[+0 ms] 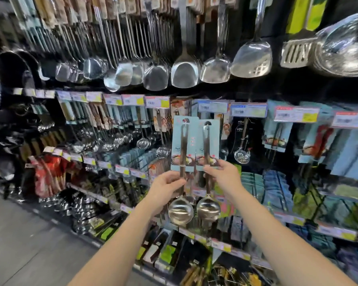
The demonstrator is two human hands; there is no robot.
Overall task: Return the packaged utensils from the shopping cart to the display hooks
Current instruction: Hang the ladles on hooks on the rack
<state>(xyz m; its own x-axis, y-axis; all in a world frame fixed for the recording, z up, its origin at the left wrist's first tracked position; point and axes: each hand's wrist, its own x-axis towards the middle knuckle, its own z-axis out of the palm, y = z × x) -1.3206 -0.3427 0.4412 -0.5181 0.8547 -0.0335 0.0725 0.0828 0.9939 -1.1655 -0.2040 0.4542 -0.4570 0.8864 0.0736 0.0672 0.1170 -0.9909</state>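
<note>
I hold up two packaged ladles side by side in front of the display wall. Each has a light blue card at the top and a steel bowl at the bottom. My left hand (167, 185) grips the handle of the left ladle (181, 209) just below its card (183, 141). My right hand (223, 172) pinches the right ladle (208, 207) at the lower edge of its card (210, 144). Both cards' hang holes sit just below the row of price tags (213, 106) at the hooks. The shopping cart is out of view.
Steel spatulas and ladles (184, 73) hang in a dense row above. Packaged utensils (277, 133) fill hooks to the left and right of the held ladles. Lower shelves (194, 236) with more goods jut out below my arms. Grey aisle floor (29, 244) lies at lower left.
</note>
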